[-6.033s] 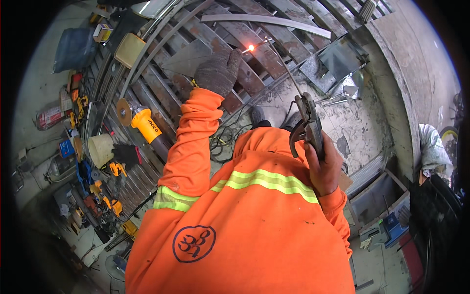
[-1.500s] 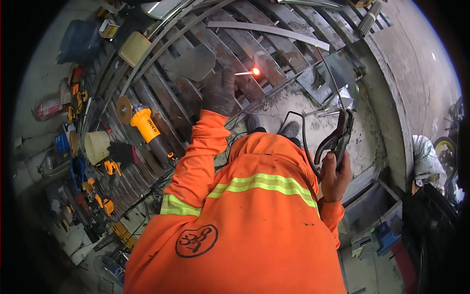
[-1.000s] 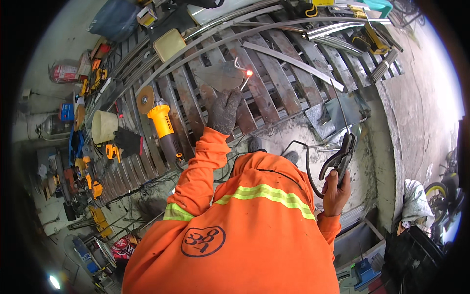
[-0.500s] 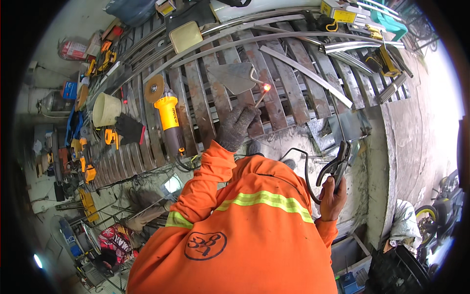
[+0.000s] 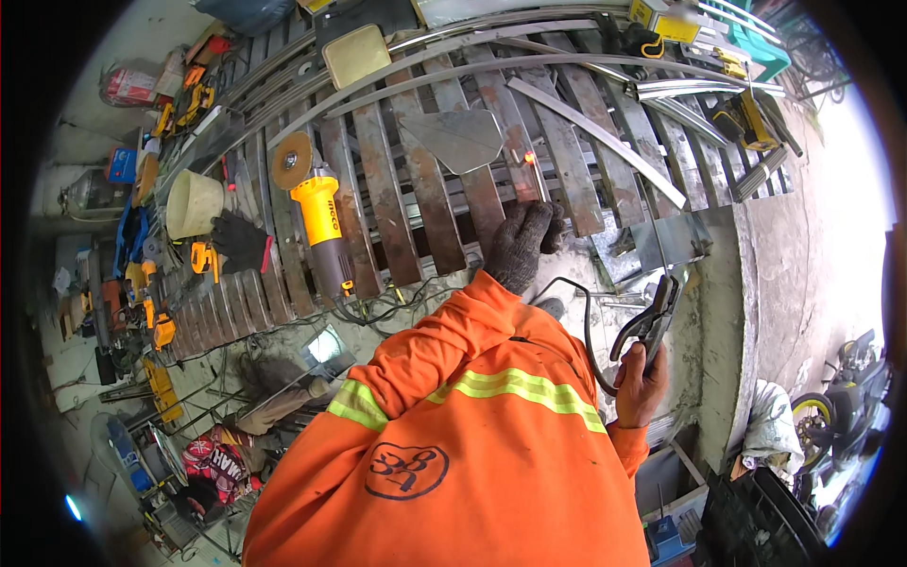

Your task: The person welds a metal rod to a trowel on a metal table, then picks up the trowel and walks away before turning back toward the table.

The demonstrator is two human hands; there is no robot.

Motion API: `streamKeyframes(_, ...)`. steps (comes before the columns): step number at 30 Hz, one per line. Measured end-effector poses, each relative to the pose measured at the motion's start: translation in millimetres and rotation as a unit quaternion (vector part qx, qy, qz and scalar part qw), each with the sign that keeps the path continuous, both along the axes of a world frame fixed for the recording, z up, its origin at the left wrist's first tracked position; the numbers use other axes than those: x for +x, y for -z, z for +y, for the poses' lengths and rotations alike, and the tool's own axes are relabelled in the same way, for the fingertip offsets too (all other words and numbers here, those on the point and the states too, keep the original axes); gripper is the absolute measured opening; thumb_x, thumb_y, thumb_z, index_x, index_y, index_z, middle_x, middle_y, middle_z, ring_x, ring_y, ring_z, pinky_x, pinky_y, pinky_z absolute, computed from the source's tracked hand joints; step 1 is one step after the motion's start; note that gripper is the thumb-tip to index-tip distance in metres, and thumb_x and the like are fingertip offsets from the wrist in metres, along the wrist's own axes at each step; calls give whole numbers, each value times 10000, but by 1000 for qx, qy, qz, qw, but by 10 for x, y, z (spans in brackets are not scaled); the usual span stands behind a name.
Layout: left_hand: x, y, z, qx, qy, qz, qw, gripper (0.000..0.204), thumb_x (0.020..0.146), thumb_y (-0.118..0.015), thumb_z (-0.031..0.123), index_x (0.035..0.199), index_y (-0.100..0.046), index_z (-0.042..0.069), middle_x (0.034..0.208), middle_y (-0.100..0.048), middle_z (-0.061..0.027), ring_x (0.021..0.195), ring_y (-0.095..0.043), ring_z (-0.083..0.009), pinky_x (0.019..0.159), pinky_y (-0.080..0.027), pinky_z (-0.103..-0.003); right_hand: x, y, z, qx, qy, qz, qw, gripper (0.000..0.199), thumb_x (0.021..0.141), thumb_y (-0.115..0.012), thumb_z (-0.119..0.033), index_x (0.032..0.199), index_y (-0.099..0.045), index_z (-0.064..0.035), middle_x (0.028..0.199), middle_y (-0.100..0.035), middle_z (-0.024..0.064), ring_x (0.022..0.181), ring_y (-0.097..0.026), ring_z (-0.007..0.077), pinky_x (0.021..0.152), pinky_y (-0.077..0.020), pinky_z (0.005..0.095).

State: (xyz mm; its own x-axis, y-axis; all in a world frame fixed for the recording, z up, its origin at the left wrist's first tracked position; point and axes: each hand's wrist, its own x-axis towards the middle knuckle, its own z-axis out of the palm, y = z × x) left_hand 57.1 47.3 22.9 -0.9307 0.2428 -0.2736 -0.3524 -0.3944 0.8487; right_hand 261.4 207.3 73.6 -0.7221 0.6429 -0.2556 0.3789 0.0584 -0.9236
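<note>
My left hand [image 5: 520,244], in a dark knit glove, is closed at the near edge of the slatted metal bench [image 5: 439,217]. From its fingers a thin metal rod [image 5: 541,180] points away from me, with a small glowing orange spot near its far end. Left of the rod lies a flat grey triangular metal plate [image 5: 455,140], apart from it. My bare right hand [image 5: 641,386] grips a black welding electrode holder [image 5: 650,326] beyond the bench's right front edge. A long thin electrode [image 5: 657,227] rises from the holder's jaws, and a black cable loops beside it.
A yellow angle grinder [image 5: 319,213] rests on the slats to the left. Beside it are a dark glove [image 5: 243,243] and a cream bucket [image 5: 195,205]. Long metal strips cross the bench's far side, and a loose flat bar [image 5: 597,142] lies slantwise at right.
My left hand has moved right, taking the glowing rod away from the triangular plate. The bent piece that lay over the plate no longer shows there. My right hand stays nearly still.
</note>
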Motion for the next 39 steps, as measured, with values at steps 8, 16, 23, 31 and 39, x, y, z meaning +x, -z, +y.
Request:
streamKeyframes(8, -125, 349, 182, 64, -27, -82, 994, 292, 1007, -553, 308, 1059, -672, 46, 838, -672, -15, 642, -584, -89, 591, -486, -230, -107, -105, -101, 32, 12, -6, 999, 221, 1010, -562, -257, 988, -570, -37, 689, -544, -9, 488, -440, 29, 437, -322, 199)
streamKeyframes(16, -82, 362, 176, 122, -25, -118, 985, 284, 983, -593, 297, 1076, -664, 39, 834, -660, -19, 645, -590, -123, 591, -496, -288, -109, -87, -87, 30, 9, -9, 999, 193, 991, -592, -209, 1029, -583, -21, 666, -564, -4, 503, -473, 37, 443, -355, 207)
streamKeyframes(23, -5, 303, 86, 150, -23, -177, 973, 278, 971, -608, 310, 1057, -664, 52, 781, -652, -26, 614, -602, -134, 560, -509, -290, -144, -42, -114, 10, 4, -10, 1000, 208, 994, -588, -223, 1050, -576, -23, 679, -567, 1, 507, -482, 44, 451, -366, 206)
streamKeyframes(31, 36, 302, -23, 97, -5, -140, 985, 237, 984, -587, 300, 1019, -650, 74, 772, -638, -13, 602, -594, -115, 545, -520, -270, -142, -36, -101, -8, -4, -6, 1000, 187, 993, -586, -193, 1071, -573, -23, 701, -560, 9, 500, -475, 44, 444, -360, 206)
streamKeyframes(39, 63, 179, -95, 22, 0, -171, 985, 254, 980, -599, 320, 989, -655, 72, 777, -631, -7, 621, -605, -103, 555, -528, -270, -129, -6, -81, -1, -2, 4, 1000, 228, 1020, -546, -270, 992, -562, -45, 679, -552, 6, 461, -440, 39, 418, -333, 206)
